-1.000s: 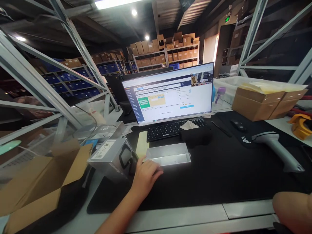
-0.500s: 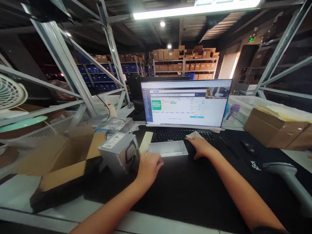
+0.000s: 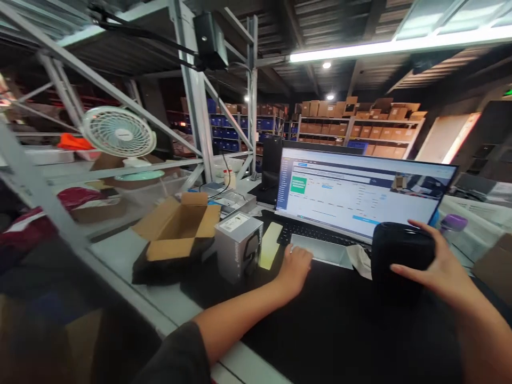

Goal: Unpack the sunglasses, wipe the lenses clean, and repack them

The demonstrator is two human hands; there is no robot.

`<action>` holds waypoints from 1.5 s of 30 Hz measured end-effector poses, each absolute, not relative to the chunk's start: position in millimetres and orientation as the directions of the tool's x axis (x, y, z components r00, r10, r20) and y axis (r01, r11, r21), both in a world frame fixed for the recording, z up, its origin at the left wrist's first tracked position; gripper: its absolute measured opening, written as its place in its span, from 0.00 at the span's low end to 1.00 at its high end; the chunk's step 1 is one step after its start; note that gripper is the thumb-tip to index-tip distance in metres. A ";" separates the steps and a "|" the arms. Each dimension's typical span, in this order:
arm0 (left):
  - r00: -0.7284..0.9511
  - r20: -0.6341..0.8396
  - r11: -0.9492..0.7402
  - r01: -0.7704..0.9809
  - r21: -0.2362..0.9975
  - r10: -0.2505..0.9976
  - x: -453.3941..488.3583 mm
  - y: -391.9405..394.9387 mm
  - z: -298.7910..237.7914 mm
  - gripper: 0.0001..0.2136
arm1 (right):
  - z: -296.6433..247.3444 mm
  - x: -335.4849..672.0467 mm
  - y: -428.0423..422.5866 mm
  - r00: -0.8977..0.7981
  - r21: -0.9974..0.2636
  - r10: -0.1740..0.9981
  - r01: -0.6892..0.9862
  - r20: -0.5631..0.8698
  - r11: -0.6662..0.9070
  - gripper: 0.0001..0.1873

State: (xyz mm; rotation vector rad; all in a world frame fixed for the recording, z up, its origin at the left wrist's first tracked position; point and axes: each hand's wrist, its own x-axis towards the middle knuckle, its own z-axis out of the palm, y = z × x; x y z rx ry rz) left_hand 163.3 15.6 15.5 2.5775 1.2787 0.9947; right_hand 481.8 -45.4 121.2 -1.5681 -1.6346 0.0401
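My right hand (image 3: 444,261) is wrapped round a black rounded case (image 3: 402,256), held up in front of the monitor's lower right. My left hand (image 3: 296,266) is closed at the near left corner of a shallow silver-white open box (image 3: 324,249), its fingertips over the edge. Crumpled pale paper (image 3: 360,260) lies at the box's right end, partly behind the case. Left of the box are a pale yellow strip (image 3: 271,246) and a grey printed carton (image 3: 239,250) standing upright.
An open cardboard box (image 3: 180,229) stands at the left. Behind the silver-white box are a keyboard (image 3: 286,233) and a monitor (image 3: 340,186). A fan (image 3: 120,133) and metal rack posts (image 3: 200,106) rise on the left. A purple-topped bottle (image 3: 454,223) is at the right.
My view has turned left. My right hand has left the paper by the box and now holds the black case. My left hand stays at the box's left end.
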 end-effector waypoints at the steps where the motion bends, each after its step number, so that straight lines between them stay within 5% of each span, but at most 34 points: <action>1: 0.431 0.524 -0.649 0.671 0.359 0.734 164.4 12.0 18.2 0.15 | 121.1 478.9 -48.1 0.126 -0.617 0.838 0.735 0.531 0.281 0.57; 4: 0.469 0.546 -0.720 0.467 0.514 0.694 162.3 -4.9 27.4 0.28 | 109.4 456.7 -48.6 -0.059 -0.780 0.880 0.439 0.471 0.447 0.58; 6: 0.541 0.510 -0.652 0.096 0.752 0.669 157.3 -17.7 31.8 0.33 | 92.8 429.5 -45.2 -0.199 -0.861 0.887 0.228 0.417 0.456 0.60; 8: 0.619 0.424 -0.352 -0.244 0.904 0.661 150.1 -28.3 33.0 0.38 | 73.8 396.7 -41.8 -0.275 -0.914 0.887 0.060 0.371 0.401 0.61; 11: 0.692 0.214 0.091 -0.376 0.922 0.689 137.7 -37.5 29.5 0.45 | 56.4 356.3 -37.8 -0.336 -0.953 0.892 -0.104 0.302 0.283 0.62; 15: 0.718 0.036 0.299 -0.334 0.894 0.695 123.7 -39.5 25.0 0.40 | 68.0 349.6 -36.7 -0.336 -0.960 0.907 0.025 0.255 0.279 0.48; 19: 0.643 0.176 -0.097 -0.156 0.983 0.746 115.6 -36.3 26.0 0.44 | 92.7 367.4 -45.5 -0.317 -0.886 0.894 0.236 0.317 0.398 0.34; 22: 0.605 0.259 -0.391 0.094 0.916 0.753 111.9 -34.1 27.4 0.45 | 102.0 365.5 -54.3 -0.326 -0.768 0.876 0.433 0.355 0.472 0.29; 26: 0.580 0.232 -0.444 0.254 0.859 0.781 109.9 -33.7 29.9 0.41 | 103.3 348.7 -63.2 -0.290 -0.562 0.835 0.632 0.467 0.534 0.14; 30: 0.596 0.188 -0.430 0.295 0.853 0.781 110.2 -34.4 32.7 0.40 | 103.4 337.3 -69.6 -0.292 -0.414 0.792 0.727 0.536 0.548 0.12; 33: 0.644 0.178 -0.428 0.254 0.867 0.744 110.8 -34.2 31.9 0.39 | 103.2 335.2 -70.6 -0.272 -0.445 0.785 0.701 0.556 0.558 0.09; 36: 0.662 0.199 -0.426 0.199 0.883 0.723 112.3 -34.5 28.0 0.40 | 99.3 335.1 -65.9 -0.141 -0.604 0.818 0.607 0.558 0.516 0.14; 41: 0.559 0.145 -0.336 0.256 0.906 0.817 116.0 -32.2 26.0 0.41 | 91.8 335.0 -55.2 0.012 -0.936 0.960 0.222 0.281 0.272 0.20; 45: 0.477 0.147 -0.264 0.188 0.946 0.866 115.5 -25.2 31.8 0.35 | 99.1 324.6 -72.6 -0.074 -0.817 0.892 0.373 0.445 0.439 0.17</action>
